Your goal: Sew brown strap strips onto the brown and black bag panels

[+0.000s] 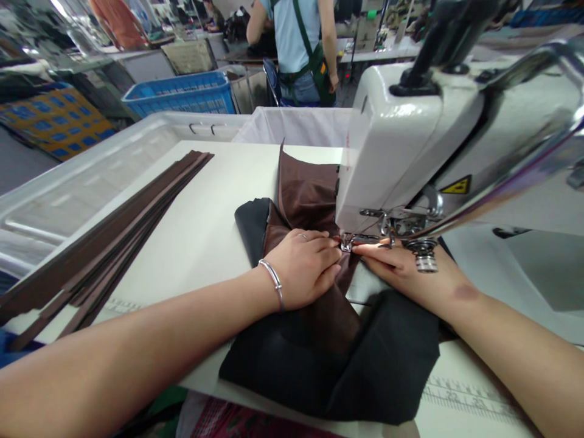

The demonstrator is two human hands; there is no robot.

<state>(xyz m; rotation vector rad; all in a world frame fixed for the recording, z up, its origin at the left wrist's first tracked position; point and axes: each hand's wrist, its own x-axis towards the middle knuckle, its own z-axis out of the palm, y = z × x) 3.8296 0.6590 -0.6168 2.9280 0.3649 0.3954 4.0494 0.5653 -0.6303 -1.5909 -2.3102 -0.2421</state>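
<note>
My left hand, a bracelet at its wrist, lies palm down on a brown leather-like piece, with its fingers stretched toward the presser foot. From the other side my right hand reaches beneath the head of the white sewing machine. Its extended fingers rest at the material's edge, close beside the foot and partly hidden by machine parts. Black material is joined to or layered with the brown piece and spreads over the near table edge. The needle is too small to make out.
Long dark brown strips lie in a bundle at the left of the white table. Behind it stand a clear plastic bin and a blue basket. A person stands farther back. Ruler markings run along the front edge.
</note>
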